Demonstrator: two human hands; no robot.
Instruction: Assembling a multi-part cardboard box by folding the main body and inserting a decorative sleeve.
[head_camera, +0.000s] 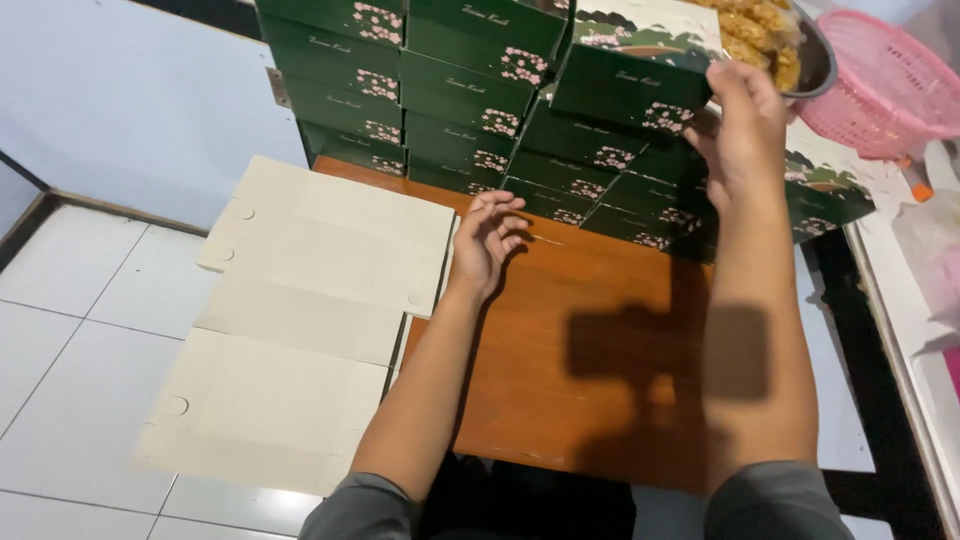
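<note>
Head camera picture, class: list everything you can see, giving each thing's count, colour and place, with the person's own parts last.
Folded green cardboard boxes with pink flower print: many, stacked at the table's far edge.
Flat unfolded pale cardboard blanks: several, overlapping, left of the table.
Brown wooden table: one, centre.
Pink plastic basket: one, top right.
Metal bowl of golden fried snacks: one, behind the boxes.
White floor tiles: left.
Left hand: curled, empty, above the table.
Right hand: gripping the top green box.

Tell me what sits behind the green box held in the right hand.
Behind the green floral cardboard box in the right hand: a metal bowl of golden fried snacks and a pink plastic basket. The box covers the bowl's near side.
</note>
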